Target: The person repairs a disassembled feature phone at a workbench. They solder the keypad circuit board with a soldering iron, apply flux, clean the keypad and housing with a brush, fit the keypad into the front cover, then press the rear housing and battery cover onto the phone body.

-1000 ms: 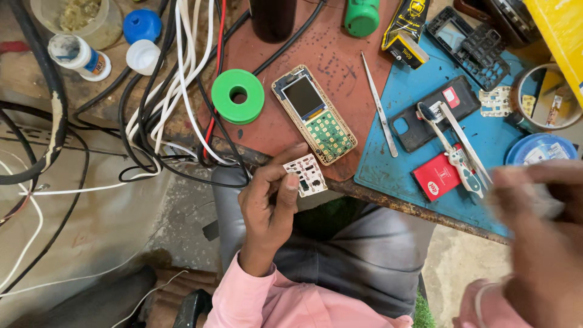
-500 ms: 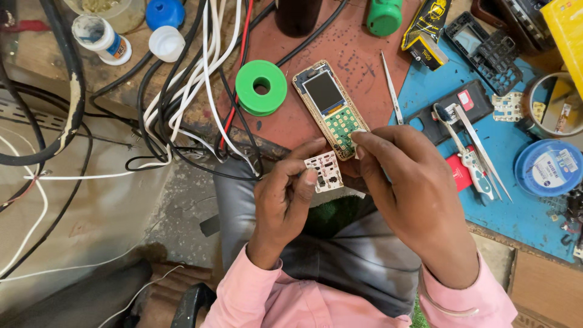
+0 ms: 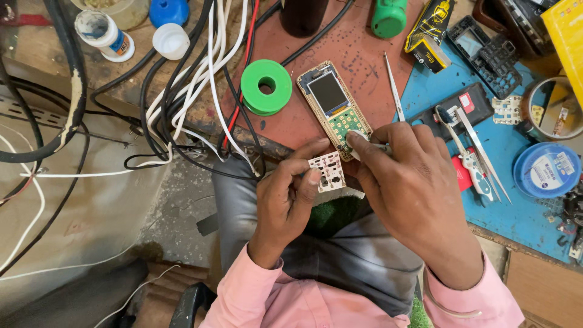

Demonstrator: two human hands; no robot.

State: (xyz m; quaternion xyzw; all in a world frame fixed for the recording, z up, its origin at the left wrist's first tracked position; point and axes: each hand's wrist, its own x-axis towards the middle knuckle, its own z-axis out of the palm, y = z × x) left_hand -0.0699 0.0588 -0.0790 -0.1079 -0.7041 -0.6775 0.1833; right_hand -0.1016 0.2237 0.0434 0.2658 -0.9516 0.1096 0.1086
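Note:
My left hand pinches a small white keypad sheet between thumb and fingers, just below the bench edge. My right hand is closed around a thin metal tool, whose tip sits close to the sheet's right edge. Just above both hands lies an opened phone board with a small screen and green key contacts, flat on the reddish-brown mat.
A green solder spool lies left of the board, tweezers to its right. A blue mat carries more tweezers, a black phone part, a red piece and a round blue tin. Tangled black and white cables hang at left.
My right hand came in from the far right edge to meet the left hand at the keypad sheet and now grips a thin tool. The left hand barely moved.

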